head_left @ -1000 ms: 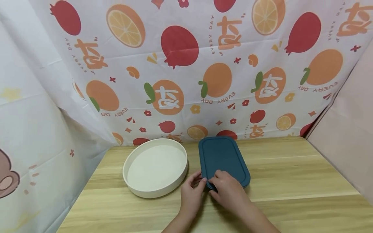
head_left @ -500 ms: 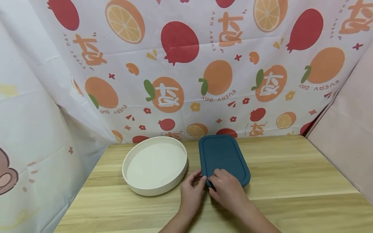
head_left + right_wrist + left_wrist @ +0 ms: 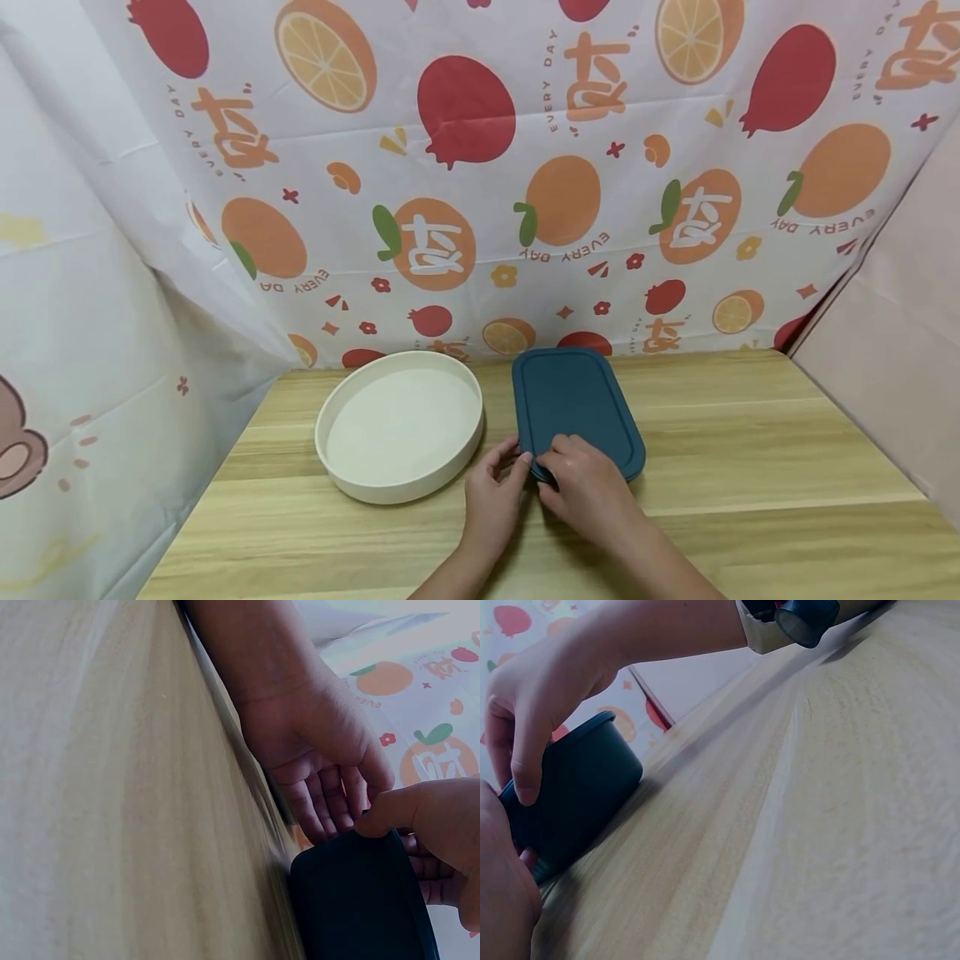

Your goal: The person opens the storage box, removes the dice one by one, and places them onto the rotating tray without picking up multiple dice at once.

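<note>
A dark teal rectangular food container [image 3: 592, 799] stands on the wooden table, its lid [image 3: 573, 404] of the same colour sitting on top. At the lid's near left corner, my left hand [image 3: 489, 504] has its thumb on the rim and its fingers along the container's side. My right hand [image 3: 588, 492] grips the near edge of the lid, fingers curled over the top and thumb below the rim. Both hands meet closely at this corner in the right wrist view, where the container's dark wall [image 3: 360, 900] shows beneath the thumb. The container's inside is hidden by the lid.
Left of the container sits a round cream tray [image 3: 401, 429] with a low rim. Behind them hangs a fruit-print curtain [image 3: 480, 200], close to the back edge of the table [image 3: 750, 467]. A pale cloth [image 3: 97, 333] hangs along the left side.
The head view shifts very slightly. Both hands keep the same place at the lid's corner, and the lid and tray stay where they are.
</note>
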Motion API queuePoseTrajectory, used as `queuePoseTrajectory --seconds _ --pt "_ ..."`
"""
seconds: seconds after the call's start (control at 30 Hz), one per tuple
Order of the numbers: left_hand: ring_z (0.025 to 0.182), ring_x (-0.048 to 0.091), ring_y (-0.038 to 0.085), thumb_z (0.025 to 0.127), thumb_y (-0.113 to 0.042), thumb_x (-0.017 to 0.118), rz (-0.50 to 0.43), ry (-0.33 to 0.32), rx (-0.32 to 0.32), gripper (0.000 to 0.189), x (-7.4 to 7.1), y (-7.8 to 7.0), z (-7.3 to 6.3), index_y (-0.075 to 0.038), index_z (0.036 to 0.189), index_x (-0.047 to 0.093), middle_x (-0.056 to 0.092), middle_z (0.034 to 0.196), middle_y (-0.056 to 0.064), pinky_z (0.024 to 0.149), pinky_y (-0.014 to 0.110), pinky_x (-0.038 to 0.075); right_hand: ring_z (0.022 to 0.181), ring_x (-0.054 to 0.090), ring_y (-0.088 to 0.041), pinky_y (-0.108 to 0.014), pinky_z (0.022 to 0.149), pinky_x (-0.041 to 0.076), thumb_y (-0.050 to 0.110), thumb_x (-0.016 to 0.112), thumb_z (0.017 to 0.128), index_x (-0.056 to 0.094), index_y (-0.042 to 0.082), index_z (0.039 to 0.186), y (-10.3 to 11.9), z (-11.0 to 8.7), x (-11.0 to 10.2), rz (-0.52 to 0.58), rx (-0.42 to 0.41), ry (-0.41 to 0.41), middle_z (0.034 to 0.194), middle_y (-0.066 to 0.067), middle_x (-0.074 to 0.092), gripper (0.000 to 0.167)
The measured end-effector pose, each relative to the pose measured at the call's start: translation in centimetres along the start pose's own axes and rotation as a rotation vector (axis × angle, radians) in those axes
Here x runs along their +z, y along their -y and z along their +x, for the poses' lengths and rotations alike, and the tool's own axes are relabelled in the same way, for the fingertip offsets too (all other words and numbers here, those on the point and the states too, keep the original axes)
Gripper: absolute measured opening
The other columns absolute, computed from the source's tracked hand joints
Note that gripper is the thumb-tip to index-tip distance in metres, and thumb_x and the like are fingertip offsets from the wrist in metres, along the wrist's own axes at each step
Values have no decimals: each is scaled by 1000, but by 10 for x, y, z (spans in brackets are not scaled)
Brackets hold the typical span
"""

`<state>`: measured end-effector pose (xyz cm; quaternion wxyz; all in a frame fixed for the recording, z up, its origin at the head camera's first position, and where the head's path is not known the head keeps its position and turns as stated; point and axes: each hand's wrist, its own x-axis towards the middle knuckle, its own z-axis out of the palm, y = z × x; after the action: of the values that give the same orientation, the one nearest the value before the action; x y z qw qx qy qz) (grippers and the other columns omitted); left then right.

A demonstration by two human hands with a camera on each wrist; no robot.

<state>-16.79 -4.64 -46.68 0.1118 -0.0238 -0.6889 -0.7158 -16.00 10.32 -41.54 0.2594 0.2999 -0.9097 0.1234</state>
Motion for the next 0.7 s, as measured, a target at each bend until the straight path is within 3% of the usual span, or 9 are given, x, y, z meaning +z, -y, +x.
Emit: queuePoseTrajectory --seconds 0.5,0.7 --pt "101 65 7 97 -22 64 27 -15 21 34 1 1 -1 -1 123 65 69 120 13 80 16 59 73 52 -8 -20 61 52 25 86 73 77 14 89 0 2 -6 48 46 42 81 6 58 21" --pt "102 65 10 98 -22 62 46 -21 64 31 1 0 -1 -3 123 66 70 116 12 81 18 59 74 53 -10 -22 59 49 27 88 71 78 15 88 0 3 -8 10 42 -13 80 7 61 23"
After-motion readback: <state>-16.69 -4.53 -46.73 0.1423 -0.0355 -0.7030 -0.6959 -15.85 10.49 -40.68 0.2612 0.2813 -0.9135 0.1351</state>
